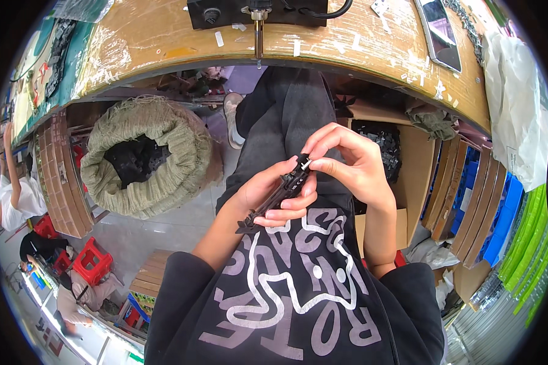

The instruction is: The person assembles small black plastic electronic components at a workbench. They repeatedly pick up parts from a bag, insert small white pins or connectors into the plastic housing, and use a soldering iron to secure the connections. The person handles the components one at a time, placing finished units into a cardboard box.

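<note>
My left hand (263,187) is wrapped round a long, narrow black plastic part (281,193) with ridges and notches, held tilted above my lap. Its lower end sticks out below the fingers. With thumb and forefinger pinched, my right hand (354,163) is at the part's upper end. A small pale piece (307,163) shows by those fingertips, and its exact shape is too small to tell. The left thumb presses near the same end.
The wooden bench (152,42) ahead carries a black device with a metal nozzle (259,36) and a phone (439,33). To the left stands a woven sack (186,179) of black parts; to the right, an open cardboard box (408,182). Other people and red stools (93,260) are at far left.
</note>
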Tool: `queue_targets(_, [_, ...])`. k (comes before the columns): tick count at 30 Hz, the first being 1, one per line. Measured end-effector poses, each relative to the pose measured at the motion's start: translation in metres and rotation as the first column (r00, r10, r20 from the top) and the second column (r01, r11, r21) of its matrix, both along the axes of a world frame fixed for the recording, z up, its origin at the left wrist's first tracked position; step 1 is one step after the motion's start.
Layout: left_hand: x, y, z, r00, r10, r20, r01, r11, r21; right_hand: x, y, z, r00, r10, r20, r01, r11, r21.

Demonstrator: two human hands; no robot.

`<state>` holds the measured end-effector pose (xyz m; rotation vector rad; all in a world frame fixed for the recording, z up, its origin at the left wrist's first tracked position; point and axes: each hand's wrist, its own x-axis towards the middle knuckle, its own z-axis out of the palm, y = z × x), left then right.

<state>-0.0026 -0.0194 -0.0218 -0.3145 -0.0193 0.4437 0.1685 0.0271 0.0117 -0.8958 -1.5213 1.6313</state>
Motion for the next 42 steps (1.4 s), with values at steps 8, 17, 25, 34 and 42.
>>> queue_targets(8, [-0.002, 0.002, 0.004, 0.987, -0.001, -0.16, 0.014, 0.997, 0.081, -0.001, -0.005, 0.003, 0.99, -0.065, 0.124, 0.057, 0.996, 0.071])
queue_targets(17, [-0.004, 0.002, 0.003, 0.98, -0.005, -0.199, 0.032, 0.991, 0.132, -0.001, -0.006, 0.002, 0.988, -0.073, 0.134, 0.068, 0.997, 0.044])
queue_targets(25, [-0.004, 0.002, 0.006, 0.98, -0.016, -0.199, 0.041, 0.992, 0.119, -0.002, -0.006, 0.006, 0.987, -0.094, 0.132, 0.095, 0.995, -0.004])
queue_targets(34, [-0.003, 0.0, 0.006, 0.988, -0.002, -0.155, 0.024, 0.99, 0.14, -0.004, -0.01, 0.009, 0.988, -0.109, 0.106, 0.107, 0.994, 0.024])
queue_targets(42, [-0.001, -0.002, 0.002, 0.988, 0.054, -0.144, -0.029, 0.985, 0.172, -0.003, -0.007, 0.001, 0.998, -0.064, 0.004, 0.063, 0.997, 0.053])
